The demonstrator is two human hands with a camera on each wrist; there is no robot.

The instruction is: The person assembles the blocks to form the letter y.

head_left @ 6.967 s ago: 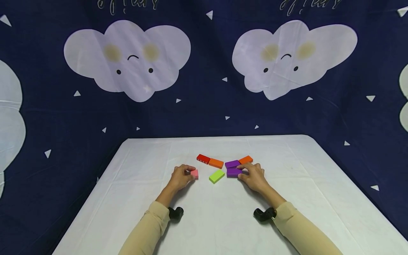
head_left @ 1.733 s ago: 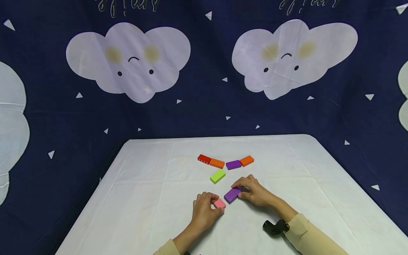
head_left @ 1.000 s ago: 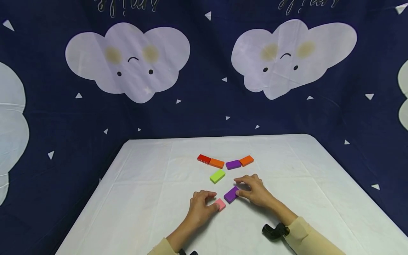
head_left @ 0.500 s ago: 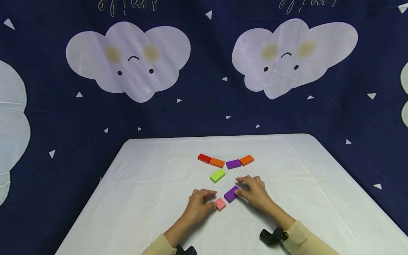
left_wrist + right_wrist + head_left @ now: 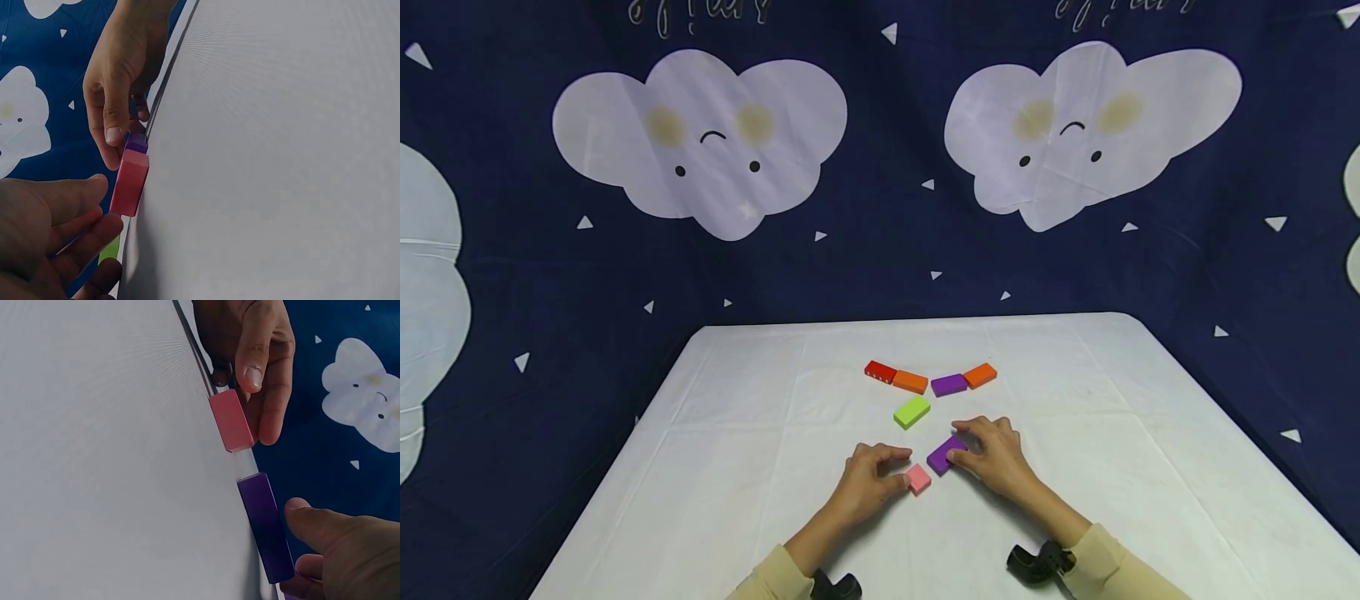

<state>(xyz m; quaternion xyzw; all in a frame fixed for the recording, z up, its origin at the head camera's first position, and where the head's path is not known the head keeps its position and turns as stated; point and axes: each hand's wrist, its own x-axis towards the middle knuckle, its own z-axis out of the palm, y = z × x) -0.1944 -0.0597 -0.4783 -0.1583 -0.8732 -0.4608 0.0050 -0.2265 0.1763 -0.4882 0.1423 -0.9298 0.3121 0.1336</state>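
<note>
A small pink block (image 5: 918, 479) lies on the white table, its near corner close to a purple block (image 5: 946, 455) with a narrow gap between them. My left hand (image 5: 867, 487) is beside the pink block with thumb and index finger spread; the thumb tip is at the block's left edge. In the left wrist view its fingers stand apart from the pink block (image 5: 130, 182). My right hand (image 5: 997, 454) is at the purple block's right side, thumb over its near edge and index finger beyond its far end. In the right wrist view its thumb is clear of the purple block (image 5: 267, 528).
Beyond the hands lies a lime green block (image 5: 912, 412). Farther back, a red block (image 5: 880, 372) and an orange block (image 5: 910, 382) form one slanted row; a second purple block (image 5: 949, 385) and another orange block (image 5: 981, 375) form the other. A dark blue cloud-patterned cloth hangs behind.
Both hands brought the pink and purple blocks nearer the body and placed them end to end. Fingers then loosened from them; lately the right thumb has shifted slightly left over the purple block.
</note>
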